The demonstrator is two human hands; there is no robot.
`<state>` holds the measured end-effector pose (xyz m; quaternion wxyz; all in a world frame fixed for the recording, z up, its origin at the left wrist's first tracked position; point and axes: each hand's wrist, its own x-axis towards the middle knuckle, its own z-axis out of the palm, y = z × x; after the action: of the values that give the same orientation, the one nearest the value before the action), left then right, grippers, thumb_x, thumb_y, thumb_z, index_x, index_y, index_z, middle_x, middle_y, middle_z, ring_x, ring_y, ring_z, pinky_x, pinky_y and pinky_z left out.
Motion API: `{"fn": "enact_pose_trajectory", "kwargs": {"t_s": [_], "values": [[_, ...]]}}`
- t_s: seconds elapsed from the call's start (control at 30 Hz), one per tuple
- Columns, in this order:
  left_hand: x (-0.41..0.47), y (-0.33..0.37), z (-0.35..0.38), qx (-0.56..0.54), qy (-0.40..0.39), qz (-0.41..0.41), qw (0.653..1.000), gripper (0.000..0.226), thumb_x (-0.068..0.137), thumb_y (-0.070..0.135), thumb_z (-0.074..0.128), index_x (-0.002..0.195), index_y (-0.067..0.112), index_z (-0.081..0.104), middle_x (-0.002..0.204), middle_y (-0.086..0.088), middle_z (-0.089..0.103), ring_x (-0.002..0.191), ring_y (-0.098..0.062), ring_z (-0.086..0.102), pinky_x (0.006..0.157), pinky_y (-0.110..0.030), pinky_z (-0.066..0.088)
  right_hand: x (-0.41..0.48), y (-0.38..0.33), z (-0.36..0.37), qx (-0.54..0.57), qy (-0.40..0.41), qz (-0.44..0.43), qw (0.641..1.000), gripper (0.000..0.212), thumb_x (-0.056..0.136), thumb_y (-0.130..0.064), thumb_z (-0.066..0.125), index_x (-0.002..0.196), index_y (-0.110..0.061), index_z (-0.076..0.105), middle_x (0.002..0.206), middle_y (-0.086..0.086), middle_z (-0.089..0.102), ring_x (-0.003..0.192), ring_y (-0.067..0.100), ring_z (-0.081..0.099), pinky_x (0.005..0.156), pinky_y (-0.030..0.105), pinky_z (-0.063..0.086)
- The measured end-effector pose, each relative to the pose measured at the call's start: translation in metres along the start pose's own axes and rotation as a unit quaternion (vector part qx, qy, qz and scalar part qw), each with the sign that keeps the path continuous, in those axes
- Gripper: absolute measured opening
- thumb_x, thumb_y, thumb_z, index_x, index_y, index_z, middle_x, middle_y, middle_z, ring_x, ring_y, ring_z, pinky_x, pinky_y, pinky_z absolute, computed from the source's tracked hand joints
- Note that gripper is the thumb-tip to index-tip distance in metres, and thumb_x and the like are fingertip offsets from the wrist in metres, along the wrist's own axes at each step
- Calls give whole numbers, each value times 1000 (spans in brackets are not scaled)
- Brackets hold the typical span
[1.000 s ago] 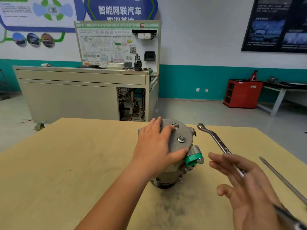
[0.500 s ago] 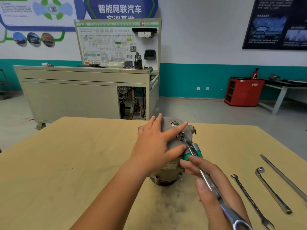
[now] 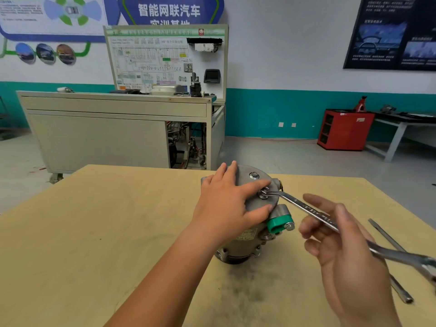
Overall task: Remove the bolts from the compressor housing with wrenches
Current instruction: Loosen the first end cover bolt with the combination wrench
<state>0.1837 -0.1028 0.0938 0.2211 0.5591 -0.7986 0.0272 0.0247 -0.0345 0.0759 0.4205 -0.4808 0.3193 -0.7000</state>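
The grey metal compressor housing (image 3: 253,206) stands upright on the wooden table (image 3: 118,232), with a green cap (image 3: 277,224) on its right side. My left hand (image 3: 226,204) presses flat on the housing's top, fingers spread. One bolt (image 3: 254,175) sits free at the far edge of the top. A second bolt is under the ring end of a silver wrench (image 3: 306,208). My right hand (image 3: 339,246) holds the wrench's shaft across loosely curled fingers, to the right of the housing. The wrench's other end runs out at the right edge.
Two long slim metal tools (image 3: 387,236) lie on the table behind my right hand. A dark smudge marks the table in front of the housing. Beyond the table stand a beige training bench (image 3: 106,128), a red cabinet (image 3: 344,131) and a side table (image 3: 405,128).
A second ago the wrench was in the air beside the housing; its ring end then went onto the bolt. Since half a second ago its handle has swung out to the right.
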Motion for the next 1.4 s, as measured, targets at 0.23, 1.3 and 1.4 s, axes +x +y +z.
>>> {"fn": "enact_pose_trajectory", "kwargs": {"t_s": [0.23, 1.3, 1.4], "values": [[-3, -5, -1, -15, -2, -6, 1000, 64, 71, 73, 27, 133, 61, 37, 160, -4, 13, 146, -21, 5, 111, -34, 10, 42, 11, -24, 28, 31, 71, 997, 37, 98, -15, 30, 73, -14, 58, 49, -1, 51, 46, 9, 42, 40, 14, 30], [0, -4, 6, 5, 25, 19, 999, 55, 87, 67, 42, 139, 57, 28, 160, -3, 15, 147, -28, 5, 113, -41, 10, 103, -12, -13, -747, -186, -266, 580, 63, 87, -64, -3, 61, -24, 38, 54, -8, 38, 56, 16, 41, 47, 29, 21], [-3, -9, 5, -27, 50, -7, 998, 85, 79, 71, 49, 150, 43, 11, 160, -7, 8, 143, -23, 16, 113, -36, 15, 135, -9, -4, -745, -279, -294, 530, 68, 81, -67, -3, 71, -23, 49, 68, -8, 40, 72, 12, 39, 74, 31, 28]]}}
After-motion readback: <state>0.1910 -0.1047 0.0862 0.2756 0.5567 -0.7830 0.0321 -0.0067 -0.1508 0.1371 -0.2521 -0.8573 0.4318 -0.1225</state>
